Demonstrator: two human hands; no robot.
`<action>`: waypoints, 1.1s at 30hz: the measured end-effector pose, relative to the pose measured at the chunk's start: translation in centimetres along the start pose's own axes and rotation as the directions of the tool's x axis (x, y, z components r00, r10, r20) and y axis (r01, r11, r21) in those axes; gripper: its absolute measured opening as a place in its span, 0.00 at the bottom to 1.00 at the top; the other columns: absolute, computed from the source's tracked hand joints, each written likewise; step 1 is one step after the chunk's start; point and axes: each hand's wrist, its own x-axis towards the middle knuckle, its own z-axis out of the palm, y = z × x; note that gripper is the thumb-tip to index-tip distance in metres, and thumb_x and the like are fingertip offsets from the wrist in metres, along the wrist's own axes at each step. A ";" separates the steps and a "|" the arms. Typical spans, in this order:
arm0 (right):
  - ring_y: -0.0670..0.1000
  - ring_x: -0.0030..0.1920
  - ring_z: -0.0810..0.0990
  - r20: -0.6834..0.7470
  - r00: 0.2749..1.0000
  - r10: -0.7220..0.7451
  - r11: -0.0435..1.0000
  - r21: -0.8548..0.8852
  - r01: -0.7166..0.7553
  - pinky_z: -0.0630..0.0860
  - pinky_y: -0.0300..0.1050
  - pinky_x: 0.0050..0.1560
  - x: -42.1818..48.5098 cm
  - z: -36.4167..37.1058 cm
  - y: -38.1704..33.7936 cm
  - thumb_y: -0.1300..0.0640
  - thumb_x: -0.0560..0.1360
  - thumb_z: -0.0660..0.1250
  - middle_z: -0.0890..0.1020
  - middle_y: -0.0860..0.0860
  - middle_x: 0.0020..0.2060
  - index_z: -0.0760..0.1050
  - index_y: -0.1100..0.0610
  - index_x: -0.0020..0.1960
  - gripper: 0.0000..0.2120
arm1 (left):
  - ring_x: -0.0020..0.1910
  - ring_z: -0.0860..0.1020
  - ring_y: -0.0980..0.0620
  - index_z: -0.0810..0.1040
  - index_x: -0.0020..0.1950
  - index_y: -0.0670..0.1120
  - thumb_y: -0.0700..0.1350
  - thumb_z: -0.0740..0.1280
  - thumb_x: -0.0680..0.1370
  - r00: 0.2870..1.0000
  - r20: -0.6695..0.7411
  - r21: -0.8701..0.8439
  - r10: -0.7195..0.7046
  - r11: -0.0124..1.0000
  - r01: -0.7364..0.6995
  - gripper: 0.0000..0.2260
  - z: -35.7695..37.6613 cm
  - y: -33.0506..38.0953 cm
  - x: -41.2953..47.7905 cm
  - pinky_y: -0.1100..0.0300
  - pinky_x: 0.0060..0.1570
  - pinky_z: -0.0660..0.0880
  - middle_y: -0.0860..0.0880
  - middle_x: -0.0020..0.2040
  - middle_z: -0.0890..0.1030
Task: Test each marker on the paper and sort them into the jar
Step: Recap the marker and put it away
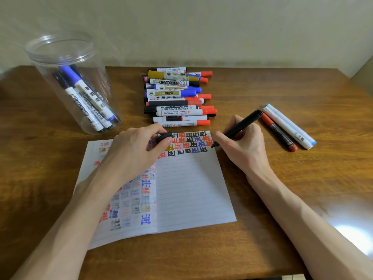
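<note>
- The right hand [240, 142] has its fingers curled round an uncapped black marker [240, 127]. The nib points down at the right edge of the paper [191, 188] (whether it actually touches the sheet, I cannot tell).
- The left hand [139, 146] rests on the upper part of the paper, thumb and fingers pinching a black cap [164, 137].
- The lined paper lies open before the person, its top rows crowded with red, black, blue and yellow test marks.
- The clear jar [70, 83] stands open-topped at the back left of the wooden table [302, 93], several markers leaning inside.
- A pile of capped markers [177, 98] lies just behind the paper.
- Right of the right hand, a red-ended marker [279, 132] and a white marker [288, 126] lie side by side.
</note>
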 end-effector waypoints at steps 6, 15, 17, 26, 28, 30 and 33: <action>0.38 0.36 0.83 0.031 0.999 -0.011 1.000 0.003 0.011 0.74 0.30 0.34 -0.1 -0.1 -0.1 0.58 0.74 0.77 0.82 0.45 0.32 0.75 0.55 0.37 0.13 | 0.32 0.76 0.60 0.78 0.56 0.57 0.61 0.63 0.81 1.000 -0.003 0.007 0.003 1.000 -0.003 0.11 0.0 0.0 0.0 0.59 0.34 0.73 0.63 0.33 0.75; 0.41 0.38 0.84 0.024 0.999 -0.021 1.000 -0.016 0.021 0.75 0.30 0.35 -0.1 -0.1 0.1 0.58 0.74 0.76 0.82 0.48 0.34 0.74 0.54 0.37 0.13 | 0.34 0.77 0.60 0.78 0.57 0.57 0.62 0.63 0.80 1.000 0.009 0.004 0.002 1.000 -0.002 0.12 0.1 -0.1 0.0 0.59 0.34 0.75 0.64 0.37 0.78; 0.42 0.39 0.85 0.035 0.999 -0.025 1.000 -0.012 0.025 0.77 0.32 0.36 0.0 -0.1 0.1 0.57 0.74 0.76 0.83 0.48 0.34 0.75 0.54 0.37 0.12 | 0.33 0.77 0.61 0.78 0.57 0.58 0.61 0.63 0.81 1.000 0.011 0.007 -0.001 1.000 0.001 0.11 0.2 -0.1 0.0 0.61 0.32 0.72 0.65 0.36 0.77; 0.45 0.41 0.86 0.044 0.999 -0.025 0.999 -0.033 0.027 0.78 0.33 0.36 0.0 0.1 0.2 0.56 0.73 0.76 0.84 0.48 0.34 0.74 0.55 0.37 0.12 | 0.36 0.78 0.60 0.78 0.58 0.58 0.61 0.63 0.81 1.000 0.024 0.006 -0.005 1.000 0.005 0.11 0.1 -0.1 0.1 0.61 0.34 0.74 0.63 0.41 0.80; 0.44 0.40 0.86 0.036 0.999 -0.021 0.999 -0.024 0.021 0.78 0.33 0.36 0.0 -0.1 0.1 0.58 0.73 0.76 0.83 0.49 0.34 0.74 0.55 0.38 0.12 | 0.35 0.77 0.61 0.78 0.58 0.58 0.61 0.63 0.81 1.000 0.026 0.007 -0.008 1.000 0.008 0.11 0.2 -0.1 0.1 0.62 0.33 0.71 0.65 0.38 0.77; 0.43 0.40 0.85 0.036 0.999 -0.016 1.000 -0.013 0.016 0.78 0.32 0.36 0.0 -0.1 0.0 0.58 0.74 0.76 0.83 0.48 0.33 0.74 0.56 0.38 0.11 | 0.34 0.76 0.62 0.78 0.58 0.58 0.61 0.64 0.81 1.000 0.026 0.008 -0.012 1.000 0.012 0.11 0.2 -0.1 0.1 0.62 0.32 0.70 0.66 0.36 0.75; 0.42 0.39 0.85 0.030 1.000 0.004 1.000 0.001 -0.004 0.78 0.32 0.36 0.1 -0.1 0.1 0.57 0.74 0.76 0.83 0.46 0.33 0.76 0.56 0.40 0.10 | 0.32 0.76 0.61 0.79 0.57 0.57 0.61 0.64 0.81 1.000 0.011 0.007 -0.015 1.000 0.015 0.11 0.2 -0.2 0.1 0.61 0.32 0.71 0.65 0.34 0.75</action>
